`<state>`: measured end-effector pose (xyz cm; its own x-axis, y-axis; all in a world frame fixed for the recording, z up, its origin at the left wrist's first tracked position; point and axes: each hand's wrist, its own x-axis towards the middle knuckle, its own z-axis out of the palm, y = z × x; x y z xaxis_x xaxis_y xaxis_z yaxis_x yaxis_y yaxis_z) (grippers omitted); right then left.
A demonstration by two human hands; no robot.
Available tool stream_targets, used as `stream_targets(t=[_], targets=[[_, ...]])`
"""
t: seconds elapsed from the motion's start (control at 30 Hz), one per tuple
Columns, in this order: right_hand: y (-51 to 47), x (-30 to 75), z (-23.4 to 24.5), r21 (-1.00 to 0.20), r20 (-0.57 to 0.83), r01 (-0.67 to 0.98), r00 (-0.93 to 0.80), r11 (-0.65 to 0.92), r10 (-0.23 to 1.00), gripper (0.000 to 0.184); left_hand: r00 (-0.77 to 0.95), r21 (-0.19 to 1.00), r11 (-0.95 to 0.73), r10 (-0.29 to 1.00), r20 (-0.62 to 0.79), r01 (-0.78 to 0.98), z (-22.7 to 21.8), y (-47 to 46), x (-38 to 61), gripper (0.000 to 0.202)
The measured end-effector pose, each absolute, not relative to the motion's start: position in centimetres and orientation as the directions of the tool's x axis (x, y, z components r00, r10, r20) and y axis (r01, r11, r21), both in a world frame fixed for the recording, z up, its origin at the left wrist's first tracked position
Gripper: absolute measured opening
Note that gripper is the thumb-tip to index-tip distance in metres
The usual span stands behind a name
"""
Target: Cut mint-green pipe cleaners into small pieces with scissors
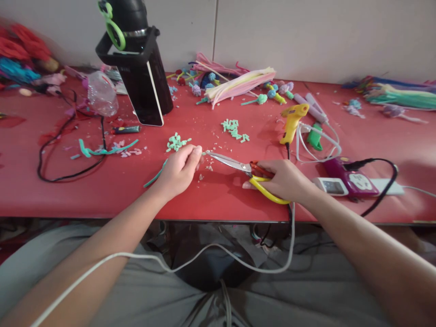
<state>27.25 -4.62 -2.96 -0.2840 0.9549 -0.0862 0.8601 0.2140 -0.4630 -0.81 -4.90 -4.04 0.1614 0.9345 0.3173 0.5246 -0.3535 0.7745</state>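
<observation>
My left hand (pixel 182 170) is closed in a pinch on a mint-green pipe cleaner (pixel 156 176), whose tail sticks out to the left behind the hand. Its short tip shows just beyond my thumb, by the points of the scissors (pixel 230 161). These have red and yellow handles, and my right hand (pixel 277 179) is wrapped round them. The blades look nearly closed; whether they touch the tip I cannot tell. Short cut green pieces (pixel 176 142) lie in a pile behind my left hand. Another group of green pieces (pixel 234 129) lies farther back.
A yellow glue gun (pixel 293 122) stands right of centre, near a purple power strip (pixel 357 179) with cords. At the back left is a black bottle in a holder with a phone (pixel 139 93). Pipe cleaner bundles (pixel 241 86) lie along the wall. A white cable (pixel 218 246) hangs across my lap.
</observation>
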Motion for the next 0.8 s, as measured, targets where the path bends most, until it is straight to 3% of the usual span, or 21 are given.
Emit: stream_targets(t=[0.8], targets=[[-4.61, 27.31, -2.96, -0.479, -0.071, 0.850, -0.286, 0.219, 0.955, 0.079, 0.159, 0.771, -0.366, 0.929, 0.334, 0.522, -3.96, -4.94, -0.81, 0.041]])
